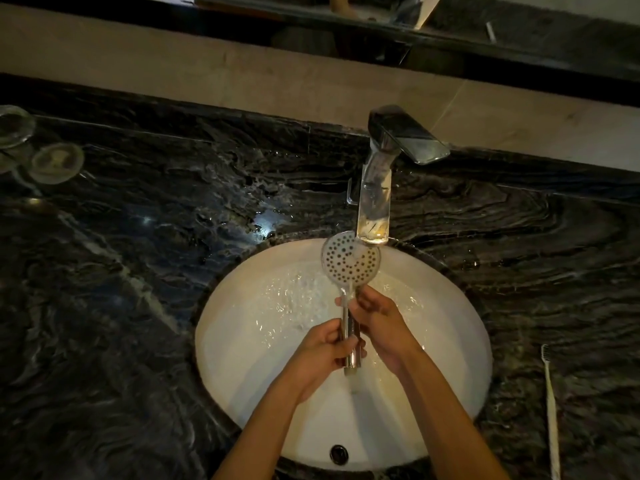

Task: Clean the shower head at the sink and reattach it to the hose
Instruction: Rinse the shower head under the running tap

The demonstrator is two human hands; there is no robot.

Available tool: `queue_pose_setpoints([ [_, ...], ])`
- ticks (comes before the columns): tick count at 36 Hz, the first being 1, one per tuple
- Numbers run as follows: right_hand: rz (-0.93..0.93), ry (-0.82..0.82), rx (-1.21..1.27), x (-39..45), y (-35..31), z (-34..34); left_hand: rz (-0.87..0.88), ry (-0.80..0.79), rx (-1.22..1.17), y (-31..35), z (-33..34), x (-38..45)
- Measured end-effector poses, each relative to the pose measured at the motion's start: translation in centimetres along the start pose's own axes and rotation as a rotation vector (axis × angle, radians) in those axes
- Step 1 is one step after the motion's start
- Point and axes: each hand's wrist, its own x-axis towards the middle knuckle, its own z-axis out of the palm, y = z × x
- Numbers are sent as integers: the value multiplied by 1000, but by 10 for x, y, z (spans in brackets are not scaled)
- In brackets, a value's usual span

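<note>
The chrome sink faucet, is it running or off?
Running: water ripples in the white oval sink under the chrome faucet, wetting the round perforated shower head.

You face one white sink, one chrome faucet, one shower head held in your two hands, two glass dishes at ten o'clock on the counter, and one toothbrush at four o'clock.

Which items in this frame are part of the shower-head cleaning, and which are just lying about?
In use:
- shower head, face under the running tap
- left hand, holding the chrome handle
- right hand, holding the handle just below the head
- faucet
- sink

Lying about:
- toothbrush on the counter, right of the sink
- two clear glass items at far left
</note>
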Motion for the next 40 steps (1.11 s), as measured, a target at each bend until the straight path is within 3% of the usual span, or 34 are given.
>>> queue_pose_setpoints([
  [10,-11,-33,19,11,-3,1,32,109,38,4,-1,7],
  [40,73,-33,11,-12,10,-4,-41,46,12,-7,3,-14],
])
